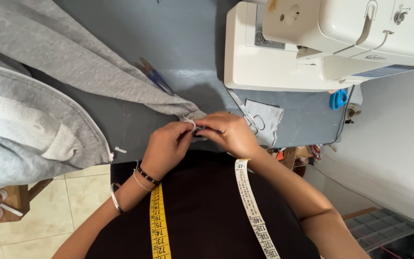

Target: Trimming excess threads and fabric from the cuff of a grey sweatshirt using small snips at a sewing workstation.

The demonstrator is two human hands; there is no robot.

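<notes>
1. Where the frame's bottom edge shows the person's dark top, a yellow-and-white cloth measuring tape point(160, 225) hangs in two strips, lower centre.
2. Just above, at mid-frame, the left hand point(166, 146) and right hand point(228, 133) meet, fingertips pinched shut on a corner of the grey fleece garment point(49, 72) and a bit of white thread point(189, 121); whether the right also grips something small and dark, I cannot tell.
3. That garment spreads from the hands to the upper left over the grey-blue table point(188, 43).
4. Right of the hands lie a small grey fabric scrap point(269, 120) and silver scissors point(250, 117).
5. Farther up, blue-handled thread snips point(155, 76) rest beside the garment.
6. Farthest, upper right, stands a white sewing machine point(312, 43), a blue scissor handle point(339, 99) beneath it.
</notes>
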